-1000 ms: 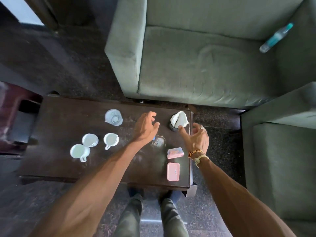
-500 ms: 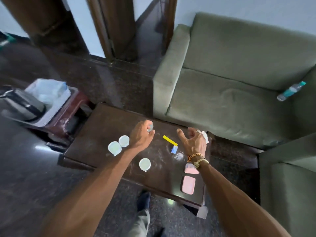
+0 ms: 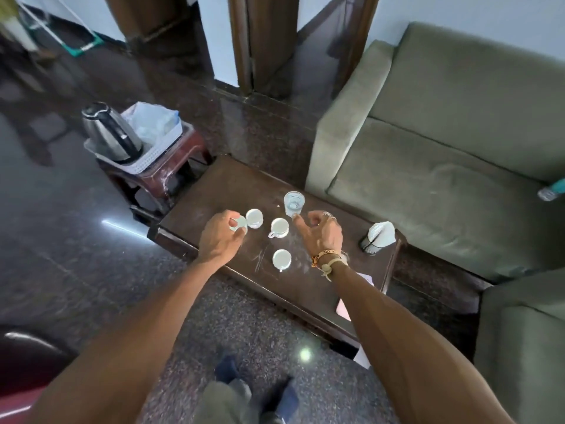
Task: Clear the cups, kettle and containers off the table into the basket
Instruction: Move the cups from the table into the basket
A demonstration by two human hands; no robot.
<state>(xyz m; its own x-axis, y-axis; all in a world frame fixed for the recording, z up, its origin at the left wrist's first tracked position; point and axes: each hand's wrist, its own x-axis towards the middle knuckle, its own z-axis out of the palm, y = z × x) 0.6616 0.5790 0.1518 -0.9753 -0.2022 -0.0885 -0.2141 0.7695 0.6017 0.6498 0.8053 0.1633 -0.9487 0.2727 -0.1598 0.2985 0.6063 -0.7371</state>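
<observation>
There's open tabletop (image 3: 220, 185) from the cups (image 3: 281, 258) over toward the basket (image 3: 157, 153), but the kettle (image 3: 113, 133) and a plastic bag (image 3: 153, 120) pretty much fill it.

Bench (image 3: 232, 191): dark brown, with pale scratches and dusty smears.
Cups (image 3: 282, 258): four, plain white.
Glass (image 3: 294, 203): clear.
Kettle (image 3: 111, 133): brushed silver, black handle and lid.
Basket (image 3: 156, 151): white, fine lattice pattern.
Stool (image 3: 177, 166): dark red.
Container (image 3: 344, 310): pink.
Napkin (image 3: 380, 232): white, in a black holder (image 3: 368, 246).
Sofa (image 3: 443, 148): plain olive green.
Floor (image 3: 244, 316): dark stone, speckled grey, glossy.
Wristbands (image 3: 327, 260): orange and cream.
</observation>
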